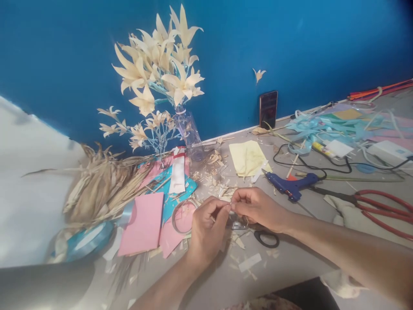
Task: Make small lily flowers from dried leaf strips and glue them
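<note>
My left hand (208,226) and my right hand (260,209) meet above the middle of the table, fingertips pinched closed and almost touching. Whatever lies between them is too small to make out. Beneath the right hand, the black handle loop of a pair of scissors (267,240) shows; its blades are largely hidden. A roll of tape (173,218) stands just left of my left hand. Beyond my right hand lies a blue glue gun (288,184), its nozzle toward a pale yellow sheet (247,159). Dry husk scraps (211,178) are scattered around both hands.
Cream husk flowers (182,84) stand in a clear bottle (192,140) by the blue wall. Left are dried husks (87,189), blue ribbon (92,241) and pink paper (142,224). A phone (268,110) leans behind; red-handled shears (366,200), cables and blue strips (325,127) lie right.
</note>
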`<action>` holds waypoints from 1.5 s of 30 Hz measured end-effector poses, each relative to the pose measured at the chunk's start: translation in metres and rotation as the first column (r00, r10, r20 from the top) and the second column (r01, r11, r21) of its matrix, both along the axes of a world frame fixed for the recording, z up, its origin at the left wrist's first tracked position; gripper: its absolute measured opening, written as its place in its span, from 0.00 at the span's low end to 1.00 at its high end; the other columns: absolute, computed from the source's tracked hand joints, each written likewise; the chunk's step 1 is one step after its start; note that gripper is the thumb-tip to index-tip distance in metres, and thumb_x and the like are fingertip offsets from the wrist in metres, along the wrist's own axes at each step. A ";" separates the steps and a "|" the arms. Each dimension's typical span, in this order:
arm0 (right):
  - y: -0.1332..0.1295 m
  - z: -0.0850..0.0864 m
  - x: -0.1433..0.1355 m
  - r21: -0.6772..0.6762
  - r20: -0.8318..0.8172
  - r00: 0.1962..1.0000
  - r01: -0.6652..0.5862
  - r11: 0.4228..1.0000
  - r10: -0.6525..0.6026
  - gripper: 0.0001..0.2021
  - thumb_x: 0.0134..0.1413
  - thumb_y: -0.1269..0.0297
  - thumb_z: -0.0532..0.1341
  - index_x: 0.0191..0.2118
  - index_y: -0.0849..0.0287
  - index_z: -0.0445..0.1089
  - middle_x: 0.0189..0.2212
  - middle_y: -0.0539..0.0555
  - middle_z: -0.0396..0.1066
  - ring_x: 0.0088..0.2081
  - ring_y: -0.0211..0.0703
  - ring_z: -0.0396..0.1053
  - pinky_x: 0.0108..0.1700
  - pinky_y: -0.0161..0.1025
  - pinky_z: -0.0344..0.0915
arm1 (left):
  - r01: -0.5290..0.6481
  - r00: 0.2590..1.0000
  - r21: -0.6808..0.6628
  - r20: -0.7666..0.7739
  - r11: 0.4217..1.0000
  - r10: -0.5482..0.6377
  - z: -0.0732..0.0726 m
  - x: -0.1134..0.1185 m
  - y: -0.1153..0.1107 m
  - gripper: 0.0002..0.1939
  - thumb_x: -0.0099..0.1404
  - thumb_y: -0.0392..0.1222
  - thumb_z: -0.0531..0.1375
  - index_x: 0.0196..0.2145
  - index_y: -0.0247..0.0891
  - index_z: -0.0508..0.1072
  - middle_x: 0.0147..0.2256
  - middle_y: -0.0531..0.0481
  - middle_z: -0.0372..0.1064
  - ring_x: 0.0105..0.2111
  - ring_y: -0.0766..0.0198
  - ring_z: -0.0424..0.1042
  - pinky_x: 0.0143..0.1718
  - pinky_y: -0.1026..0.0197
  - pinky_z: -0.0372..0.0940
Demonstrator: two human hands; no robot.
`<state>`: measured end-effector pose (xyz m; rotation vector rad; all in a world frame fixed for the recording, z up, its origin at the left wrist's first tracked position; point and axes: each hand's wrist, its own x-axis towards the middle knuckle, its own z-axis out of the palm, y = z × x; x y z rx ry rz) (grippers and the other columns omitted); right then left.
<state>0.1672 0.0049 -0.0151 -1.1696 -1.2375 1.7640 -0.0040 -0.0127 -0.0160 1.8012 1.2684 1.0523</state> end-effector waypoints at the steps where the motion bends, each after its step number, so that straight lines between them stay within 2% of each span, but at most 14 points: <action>1: 0.000 0.001 0.000 0.007 0.013 1.000 -0.006 1.000 0.006 0.09 0.48 0.62 0.65 0.26 0.59 0.65 0.15 0.42 0.59 0.16 0.28 0.49 0.18 0.31 0.41 | -0.010 1.000 -0.051 0.020 0.999 0.011 0.002 0.000 0.000 0.09 0.66 0.37 0.57 0.29 0.38 0.74 0.27 0.52 0.69 0.28 0.65 0.68 0.31 0.63 0.62; 7: 0.000 0.005 -0.001 -0.061 -0.017 1.000 0.017 0.998 -0.018 0.07 0.47 0.65 0.64 0.26 0.59 0.65 0.15 0.42 0.60 0.16 0.28 0.49 0.18 0.29 0.43 | -0.046 0.995 -0.228 0.077 0.973 0.065 0.004 0.001 0.002 0.10 0.66 0.41 0.57 0.27 0.38 0.71 0.24 0.55 0.64 0.24 0.68 0.62 0.27 0.65 0.58; 12: 0.001 0.005 0.001 -0.084 -0.028 1.000 -0.008 0.996 0.006 0.08 0.47 0.64 0.66 0.27 0.60 0.66 0.15 0.42 0.59 0.17 0.28 0.50 0.18 0.28 0.46 | -0.095 0.984 -0.257 0.124 0.962 0.130 0.003 0.000 0.005 0.11 0.65 0.44 0.58 0.27 0.38 0.68 0.21 0.57 0.60 0.22 0.69 0.58 0.24 0.66 0.54; 16: 0.002 0.006 0.004 -0.110 -0.038 0.999 -0.042 0.993 0.038 0.09 0.47 0.63 0.67 0.30 0.61 0.68 0.15 0.41 0.58 0.17 0.27 0.50 0.19 0.29 0.47 | -0.062 0.976 -0.334 0.176 0.940 0.127 0.003 -0.003 0.009 0.12 0.65 0.47 0.58 0.27 0.38 0.68 0.19 0.58 0.60 0.19 0.70 0.57 0.22 0.67 0.53; 19: 0.003 0.006 0.005 -0.121 -0.029 0.997 -0.075 0.990 0.072 0.10 0.47 0.62 0.68 0.33 0.63 0.71 0.18 0.42 0.61 0.17 0.27 0.51 0.19 0.29 0.46 | -0.059 0.973 -0.342 0.192 0.938 0.131 0.003 -0.005 0.010 0.13 0.65 0.47 0.59 0.27 0.37 0.68 0.18 0.58 0.61 0.19 0.70 0.58 0.23 0.67 0.54; 23: 0.003 0.005 0.008 -0.078 0.013 0.996 -0.086 0.993 0.087 0.10 0.49 0.60 0.67 0.29 0.63 0.71 0.18 0.44 0.60 0.18 0.27 0.51 0.19 0.30 0.44 | -0.032 0.959 -0.353 0.252 0.935 0.128 0.003 -0.008 0.010 0.13 0.65 0.47 0.59 0.27 0.37 0.68 0.18 0.57 0.61 0.19 0.71 0.60 0.24 0.67 0.57; 25: 0.004 0.005 0.010 -0.047 0.052 0.995 -0.085 0.995 0.087 0.10 0.51 0.60 0.66 0.29 0.62 0.70 0.18 0.44 0.60 0.17 0.27 0.50 0.19 0.30 0.43 | 0.018 0.943 -0.361 0.315 0.932 0.104 0.001 -0.010 0.010 0.12 0.66 0.47 0.59 0.30 0.37 0.70 0.20 0.56 0.64 0.20 0.71 0.62 0.25 0.67 0.58; 27: 0.004 0.006 0.012 -0.010 0.102 0.990 -0.096 0.995 0.096 0.10 0.53 0.59 0.64 0.30 0.62 0.70 0.18 0.44 0.61 0.17 0.28 0.49 0.19 0.30 0.41 | 0.110 0.917 -0.347 0.397 0.931 0.040 -0.001 -0.012 0.011 0.11 0.67 0.49 0.59 0.40 0.38 0.71 0.28 0.53 0.69 0.23 0.69 0.66 0.26 0.65 0.61; 29: 0.004 0.009 0.013 0.049 0.160 0.982 -0.113 0.992 0.104 0.10 0.54 0.60 0.63 0.30 0.62 0.71 0.17 0.44 0.60 0.18 0.29 0.50 0.19 0.30 0.43 | 0.189 0.902 -0.323 0.431 0.927 -0.034 -0.004 -0.013 0.011 0.19 0.64 0.48 0.63 0.51 0.41 0.70 0.37 0.50 0.70 0.27 0.68 0.68 0.29 0.64 0.65; 31: 0.003 0.012 0.014 0.111 0.208 0.973 -0.129 0.985 0.104 0.09 0.53 0.61 0.63 0.29 0.63 0.71 0.18 0.45 0.61 0.20 0.31 0.53 0.21 0.30 0.48 | 0.211 0.921 -0.323 0.382 0.923 -0.077 -0.006 -0.013 0.012 0.26 0.60 0.45 0.67 0.55 0.42 0.70 0.38 0.50 0.71 0.28 0.67 0.69 0.31 0.63 0.66; 32: 0.003 0.014 0.014 0.132 0.233 0.967 -0.137 0.982 0.103 0.09 0.52 0.62 0.63 0.28 0.63 0.71 0.19 0.46 0.62 0.21 0.31 0.55 0.23 0.30 0.49 | 0.201 0.938 -0.323 0.335 0.925 -0.087 -0.007 -0.013 0.012 0.24 0.58 0.43 0.68 0.53 0.41 0.72 0.36 0.50 0.71 0.29 0.67 0.69 0.31 0.63 0.66; 36: 0.002 0.017 0.014 0.149 0.315 0.943 -0.162 0.975 0.109 0.08 0.51 0.64 0.61 0.27 0.63 0.72 0.19 0.47 0.64 0.22 0.33 0.57 0.24 0.31 0.51 | 0.150 0.980 -0.241 0.162 0.959 -0.113 -0.006 -0.010 0.012 0.08 0.59 0.39 0.66 0.38 0.39 0.81 0.31 0.48 0.74 0.30 0.64 0.71 0.31 0.64 0.65; 40: 0.004 0.017 0.016 0.154 0.318 0.937 -0.200 0.968 0.143 0.08 0.52 0.63 0.61 0.28 0.62 0.72 0.20 0.48 0.66 0.23 0.34 0.58 0.25 0.31 0.52 | 0.126 0.990 -0.179 0.086 0.976 -0.112 -0.001 -0.010 0.012 0.04 0.60 0.39 0.65 0.32 0.38 0.81 0.29 0.49 0.76 0.29 0.64 0.72 0.31 0.64 0.64; 45: 0.005 0.014 0.016 0.140 0.306 0.944 -0.171 0.975 0.122 0.06 0.51 0.65 0.61 0.28 0.62 0.71 0.20 0.47 0.64 0.23 0.33 0.57 0.24 0.31 0.51 | 0.124 0.989 -0.145 -0.060 0.982 -0.134 0.002 -0.010 0.010 0.08 0.65 0.39 0.59 0.29 0.38 0.76 0.28 0.51 0.72 0.29 0.65 0.70 0.31 0.64 0.63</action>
